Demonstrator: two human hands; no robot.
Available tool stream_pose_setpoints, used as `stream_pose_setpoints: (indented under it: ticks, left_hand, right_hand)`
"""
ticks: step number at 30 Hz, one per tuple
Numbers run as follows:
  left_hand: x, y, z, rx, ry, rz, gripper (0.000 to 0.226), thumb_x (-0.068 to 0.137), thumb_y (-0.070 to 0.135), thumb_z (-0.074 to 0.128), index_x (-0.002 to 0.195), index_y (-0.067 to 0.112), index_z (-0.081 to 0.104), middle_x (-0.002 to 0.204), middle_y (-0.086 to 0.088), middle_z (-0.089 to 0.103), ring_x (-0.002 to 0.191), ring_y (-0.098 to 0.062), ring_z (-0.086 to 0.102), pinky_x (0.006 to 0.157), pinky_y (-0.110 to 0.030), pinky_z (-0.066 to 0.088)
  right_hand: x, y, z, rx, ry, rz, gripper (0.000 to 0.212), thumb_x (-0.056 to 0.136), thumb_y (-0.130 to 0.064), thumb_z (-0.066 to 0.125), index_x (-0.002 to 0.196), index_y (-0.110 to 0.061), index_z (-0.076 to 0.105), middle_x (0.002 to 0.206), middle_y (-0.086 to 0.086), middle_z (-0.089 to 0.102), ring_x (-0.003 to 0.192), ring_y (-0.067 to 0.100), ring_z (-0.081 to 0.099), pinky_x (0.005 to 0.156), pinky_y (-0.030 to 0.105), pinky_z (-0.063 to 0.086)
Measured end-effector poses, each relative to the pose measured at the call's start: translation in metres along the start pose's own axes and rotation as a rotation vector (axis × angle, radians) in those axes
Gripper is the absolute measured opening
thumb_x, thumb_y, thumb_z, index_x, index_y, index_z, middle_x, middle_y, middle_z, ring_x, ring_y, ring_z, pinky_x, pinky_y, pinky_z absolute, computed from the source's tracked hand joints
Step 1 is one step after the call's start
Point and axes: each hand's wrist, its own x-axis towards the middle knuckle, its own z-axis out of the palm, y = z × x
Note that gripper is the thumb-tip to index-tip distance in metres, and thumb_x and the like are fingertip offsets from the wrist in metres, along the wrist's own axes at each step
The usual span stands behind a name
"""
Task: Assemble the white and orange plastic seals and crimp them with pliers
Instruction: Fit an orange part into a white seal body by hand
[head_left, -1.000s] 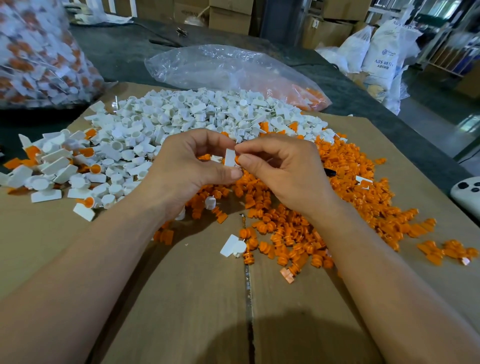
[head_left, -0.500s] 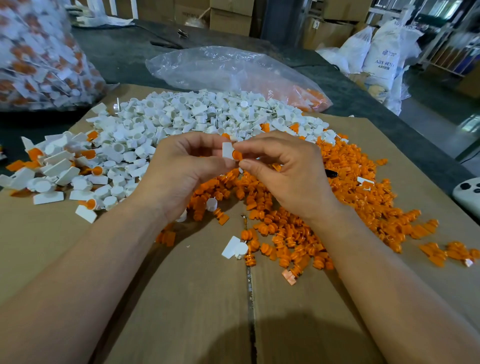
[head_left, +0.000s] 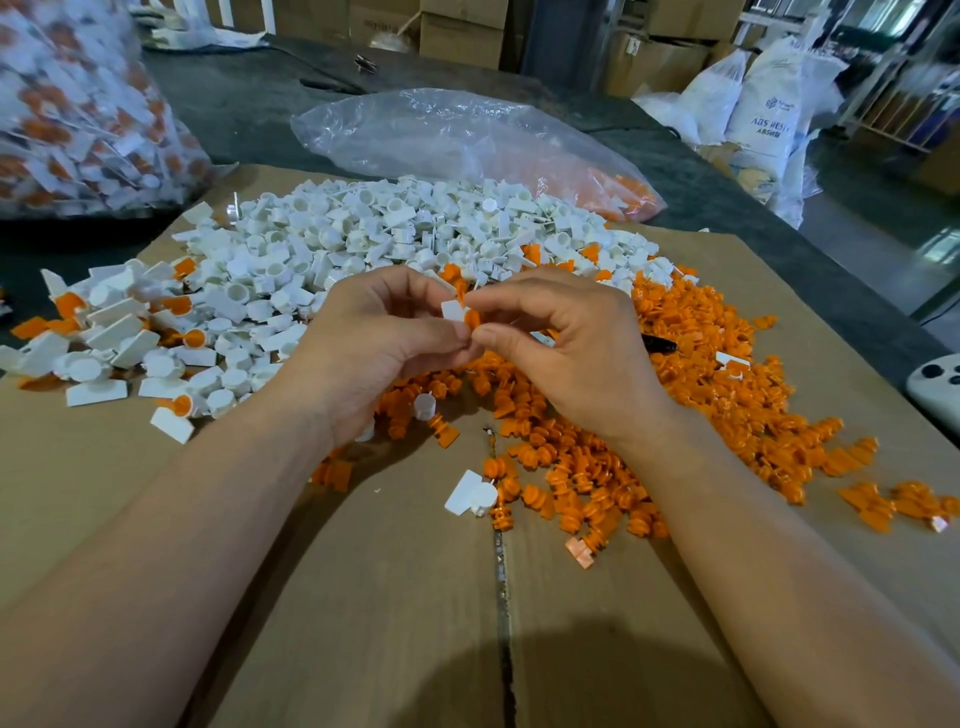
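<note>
Cardboard sheet (head_left: 363, 597), flattened and with a seam running away down its middle, covers the near part of the dark worktop (head_left: 234, 114). Both forearms reach across it. One lone white seal (head_left: 470, 492) with a flat tag lies by the seam, touching the near edge of the orange pile (head_left: 701, 395), which spreads right.

Above that pile the hands meet, fingertips together. The left hand (head_left: 374, 353) pinches a white seal body (head_left: 453, 310), a small flat-tabbed piece, between thumb and forefinger. The right hand (head_left: 571, 353) pinches an orange insert (head_left: 472, 318) pressed against its right side. Whether the two are fully seated cannot be told, as the fingers cover the joint. A black object (head_left: 658, 344) pokes out from behind the right hand and is mostly hidden.

To the left lie assembled seals (head_left: 104, 332), white with orange centres. Farther off is the white pile (head_left: 389, 228) of cups and tags. At the right edge sits a white device (head_left: 937, 384) with dark buttons. Beyond the cardboard are a clear plastic bag (head_left: 467, 140) holding orange parts, a full bag of seals (head_left: 67, 114) far left, white sacks (head_left: 769, 109) and cardboard boxes (head_left: 457, 26).

A second ago the orange insert was almost hidden by the right thumb; now it shows plainly. The hands have stayed together over the same spot.
</note>
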Motion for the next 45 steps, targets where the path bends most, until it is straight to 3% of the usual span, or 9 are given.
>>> stream_pose_setpoints:
  ticks: [3, 6, 14, 19, 23, 27, 32, 34, 45]
  left_hand:
    - [0.0006, -0.0008, 0.0002, 0.034, 0.019, 0.005, 0.025, 0.074, -0.014, 0.06, 0.087, 0.007, 0.065, 0.052, 0.002, 0.059, 0.053, -0.014, 0.065, 0.056, -0.017, 0.053]
    - [0.0003, 0.0002, 0.0006, 0.023, 0.031, 0.009, 0.023, 0.075, -0.012, 0.061, 0.083, 0.008, 0.068, 0.058, -0.004, 0.064, 0.055, -0.015, 0.066, 0.056, -0.017, 0.053]
    - [-0.0004, 0.0017, 0.0015, -0.045, 0.073, 0.013, 0.016, 0.064, -0.007, 0.066, 0.078, 0.002, 0.063, 0.063, -0.009, 0.064, 0.054, -0.016, 0.066, 0.052, -0.017, 0.053]
    - [0.0002, 0.0009, 0.0012, -0.019, 0.035, 0.002, 0.015, 0.064, -0.007, 0.066, 0.074, 0.002, 0.062, 0.059, -0.006, 0.066, 0.055, -0.016, 0.067, 0.053, -0.017, 0.053]
    - [0.0001, 0.0005, 0.0018, -0.023, 0.049, -0.013, 0.018, 0.058, -0.002, 0.069, 0.074, 0.001, 0.061, 0.06, -0.006, 0.066, 0.054, -0.016, 0.066, 0.052, -0.017, 0.053]
    - [0.0004, 0.0014, 0.0015, 0.022, 0.077, -0.017, 0.014, 0.071, -0.012, 0.065, 0.07, 0.002, 0.061, 0.057, -0.006, 0.063, 0.05, -0.014, 0.064, 0.05, -0.016, 0.052]
    - [-0.0004, 0.0021, 0.001, 0.052, 0.09, -0.013, 0.017, 0.072, -0.012, 0.066, 0.066, 0.004, 0.062, 0.058, -0.006, 0.065, 0.053, -0.016, 0.066, 0.05, -0.017, 0.052]
    - [-0.0005, 0.0023, 0.0008, 0.044, 0.091, -0.013, 0.017, 0.072, -0.011, 0.066, 0.065, 0.004, 0.062, 0.059, -0.008, 0.066, 0.053, -0.016, 0.066, 0.049, -0.017, 0.051]
    - [-0.0012, 0.0018, 0.0019, 0.07, 0.109, -0.018, 0.016, 0.073, -0.01, 0.066, 0.065, 0.004, 0.062, 0.057, -0.007, 0.066, 0.05, -0.015, 0.064, 0.049, -0.016, 0.051]
  right_hand:
    - [0.0003, -0.0002, -0.0004, 0.007, -0.014, 0.005, 0.026, 0.077, -0.008, 0.069, 0.103, -0.006, 0.069, 0.089, 0.001, 0.064, 0.081, 0.014, 0.064, 0.076, 0.032, 0.054]
    - [0.0004, -0.0005, -0.0013, 0.027, -0.017, 0.012, 0.027, 0.076, -0.007, 0.07, 0.103, -0.005, 0.069, 0.09, 0.005, 0.066, 0.081, 0.014, 0.064, 0.075, 0.031, 0.054]
    - [-0.0002, -0.0003, -0.0018, 0.052, -0.005, 0.037, 0.027, 0.076, -0.007, 0.07, 0.103, -0.007, 0.069, 0.092, 0.006, 0.069, 0.083, 0.015, 0.066, 0.077, 0.035, 0.055]
    - [-0.0003, -0.0027, -0.0015, 0.133, 0.0, 0.069, 0.032, 0.076, -0.006, 0.07, 0.104, -0.02, 0.062, 0.086, -0.009, 0.066, 0.08, 0.002, 0.066, 0.076, 0.019, 0.053]
    - [-0.0008, -0.0021, -0.0006, 0.168, -0.005, 0.122, 0.029, 0.075, -0.005, 0.072, 0.101, -0.015, 0.066, 0.082, -0.015, 0.063, 0.078, -0.002, 0.064, 0.075, 0.014, 0.051]
    - [-0.0013, -0.0028, 0.001, 0.16, -0.009, 0.151, 0.026, 0.073, -0.007, 0.074, 0.098, -0.011, 0.068, 0.081, -0.011, 0.065, 0.078, 0.001, 0.065, 0.076, 0.019, 0.053]
    - [-0.0006, -0.0041, -0.0005, 0.115, -0.016, 0.083, 0.03, 0.074, -0.008, 0.073, 0.101, -0.02, 0.065, 0.087, 0.003, 0.068, 0.081, 0.012, 0.066, 0.076, 0.033, 0.055]
    - [-0.0004, -0.0037, -0.0013, 0.11, -0.019, 0.071, 0.029, 0.074, -0.008, 0.072, 0.102, -0.015, 0.067, 0.088, 0.007, 0.069, 0.083, 0.017, 0.067, 0.076, 0.037, 0.055]
    - [-0.0008, -0.0031, -0.0031, 0.051, -0.041, 0.051, 0.027, 0.075, -0.01, 0.072, 0.102, -0.007, 0.069, 0.089, 0.005, 0.069, 0.083, 0.017, 0.066, 0.075, 0.039, 0.054]
